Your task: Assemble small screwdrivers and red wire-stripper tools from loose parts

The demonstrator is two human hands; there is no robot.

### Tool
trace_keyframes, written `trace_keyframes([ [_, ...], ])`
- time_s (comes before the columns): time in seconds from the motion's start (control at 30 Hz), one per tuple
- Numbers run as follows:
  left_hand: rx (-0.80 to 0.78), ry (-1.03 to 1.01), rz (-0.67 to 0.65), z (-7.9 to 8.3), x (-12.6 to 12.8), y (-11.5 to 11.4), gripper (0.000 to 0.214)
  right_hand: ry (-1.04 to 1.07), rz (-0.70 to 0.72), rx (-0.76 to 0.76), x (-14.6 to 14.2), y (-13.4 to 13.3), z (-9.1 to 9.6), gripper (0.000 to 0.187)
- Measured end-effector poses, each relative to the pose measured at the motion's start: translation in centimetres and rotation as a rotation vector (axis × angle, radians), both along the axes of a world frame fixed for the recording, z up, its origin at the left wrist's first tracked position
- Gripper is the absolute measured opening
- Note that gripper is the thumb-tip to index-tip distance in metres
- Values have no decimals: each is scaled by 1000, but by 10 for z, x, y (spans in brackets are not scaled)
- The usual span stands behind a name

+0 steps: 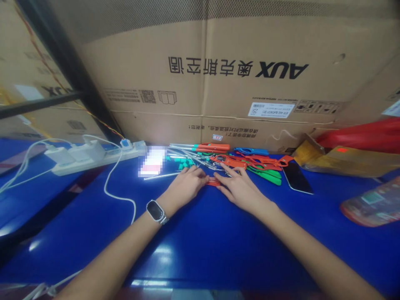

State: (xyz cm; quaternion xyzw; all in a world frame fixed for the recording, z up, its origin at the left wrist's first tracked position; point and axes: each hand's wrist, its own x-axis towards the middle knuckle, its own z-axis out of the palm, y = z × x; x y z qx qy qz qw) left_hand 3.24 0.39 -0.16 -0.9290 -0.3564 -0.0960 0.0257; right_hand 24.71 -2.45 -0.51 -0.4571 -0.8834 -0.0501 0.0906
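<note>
A: Layout, big to small?

B: Large carton (140, 50) is stood behind everything. Blue table (200, 246) is spread below it. Power strip (64, 168) is set at far left, white plugs fitted.

A: Hands?

B: Left hand (187, 182) and right hand (242, 189) are placed close together near the table's middle, just short of the loose parts. Dark phone (296, 178) is laid at the right of those. Orange handles (265, 161) are heaped beyond the right hand, green handles (270, 176) partly under them. Thin metal rods (164, 176) are strewn beyond the left.

A: Step in hand?

B: Judged as handling of one small orange piece (213, 181) at the fingertips; exact operation can't be told, detail too small. For the next move, a steady two-sided hold seems called for, with the piece's ends clear of the strewn parts.

A: Piece vs grip?

B: It is lined up between the two hands, on or just above the table; which can't be told. Left end is met by the left fingertips, drawn together, apparently pinched on it. Right end is reached by the right fingertips; those fingers are loosely spread, index pointed past the piece. Whether anything is gripped there can't be told.

A: Smallest?

B: Teal bits (185, 163), scattered beyond the left hand, untouched.
</note>
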Motion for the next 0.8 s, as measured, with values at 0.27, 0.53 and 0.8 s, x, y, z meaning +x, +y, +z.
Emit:
trace_keyframes([
  [0.27, -57, -38, -39, -1, 1, 3, 26, -140, -7, 53, -14, -5, 5, 35],
  [0.53, -133, -371, 130, 11, -47, 23, 29, -113, 48, 95, 7, 2, 11, 31],
  [0.8, -304, -264, 230, 0, -66, 35, 29, 75, 18, 151, -8, 14, 16, 33],
])
